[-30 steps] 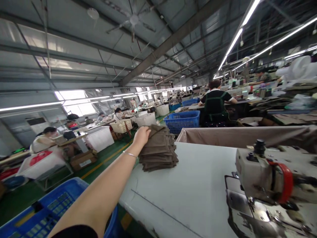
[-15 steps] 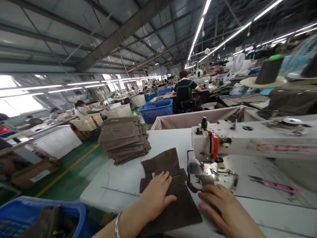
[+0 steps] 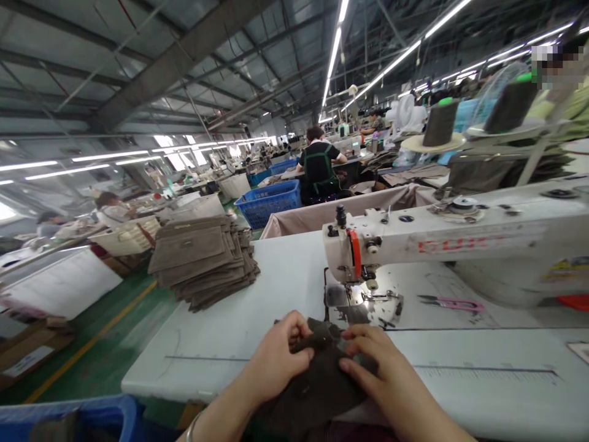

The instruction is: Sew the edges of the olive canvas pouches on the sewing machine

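The brown cloth (image 3: 317,380) is right between the two hands. Its long way runs from the fingertips back toward the person, slanting a bit to the left. The metal plate (image 3: 338,296) of the sewing machine (image 3: 400,239) is just ahead of the fingertips, and the right hand (image 3: 375,361) is the nearer one to it. I can't tell if the cloth touches the plate.

The left hand (image 3: 278,353) is curled almost closed, with its thumb and bent fingers holding a fold of the cloth. The right hand is half open, its thumb and fingers a little apart on the cloth's other side. I can't tell if it pinches it.

Half a second ago the cloth was lying flat, the left hand was flat on top, and the right hand was beside it. Now the cloth is bunched up and both hands are on it. The view has turned a bit to the right too.

The pile of brown pieces (image 3: 197,252) is ahead and left of the left hand. The pink snips (image 3: 462,304) are ahead and right of the right hand.
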Demonstrator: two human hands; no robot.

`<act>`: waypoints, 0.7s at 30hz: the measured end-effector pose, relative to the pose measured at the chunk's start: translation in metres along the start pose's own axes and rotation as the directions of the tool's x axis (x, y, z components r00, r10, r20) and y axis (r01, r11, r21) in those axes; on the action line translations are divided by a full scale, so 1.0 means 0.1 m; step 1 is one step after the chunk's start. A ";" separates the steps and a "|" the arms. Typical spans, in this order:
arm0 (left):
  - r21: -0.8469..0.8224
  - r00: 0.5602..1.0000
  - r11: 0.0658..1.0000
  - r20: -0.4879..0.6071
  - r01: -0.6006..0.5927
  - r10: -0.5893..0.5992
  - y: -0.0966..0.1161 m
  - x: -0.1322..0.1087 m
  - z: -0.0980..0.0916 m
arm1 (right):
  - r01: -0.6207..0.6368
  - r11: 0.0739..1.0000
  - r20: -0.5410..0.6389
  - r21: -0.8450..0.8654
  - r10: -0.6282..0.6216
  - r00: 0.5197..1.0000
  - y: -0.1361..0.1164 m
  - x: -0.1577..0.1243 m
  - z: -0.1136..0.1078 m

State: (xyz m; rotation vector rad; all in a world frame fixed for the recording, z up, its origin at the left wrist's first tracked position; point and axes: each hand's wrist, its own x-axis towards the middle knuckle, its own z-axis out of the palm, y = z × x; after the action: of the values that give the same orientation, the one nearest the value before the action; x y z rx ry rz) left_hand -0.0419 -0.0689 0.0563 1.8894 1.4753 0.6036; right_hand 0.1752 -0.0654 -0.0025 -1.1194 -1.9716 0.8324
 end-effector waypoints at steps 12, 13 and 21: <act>-0.775 0.967 0.623 -0.066 0.106 -0.246 0.28 -0.35 0.23 | -0.147 0.958 0.121 0.245 0.120 0.985 -0.45 -0.13 -0.50; -0.784 0.965 0.611 -0.067 0.107 -0.255 0.28 -0.36 0.24 | -0.151 0.962 0.097 0.227 0.132 0.987 -0.46 -0.14 -0.50; -0.793 0.963 0.599 -0.065 0.109 -0.260 0.34 -0.38 0.31 | -0.159 0.975 0.073 0.152 0.150 0.986 -0.39 -0.20 -0.45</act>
State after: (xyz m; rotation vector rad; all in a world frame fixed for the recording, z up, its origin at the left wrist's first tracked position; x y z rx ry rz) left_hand -0.0075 -0.1176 0.0622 0.9832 1.1789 1.1201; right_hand 0.2022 -0.0910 0.0479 -1.1767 -1.8479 1.0971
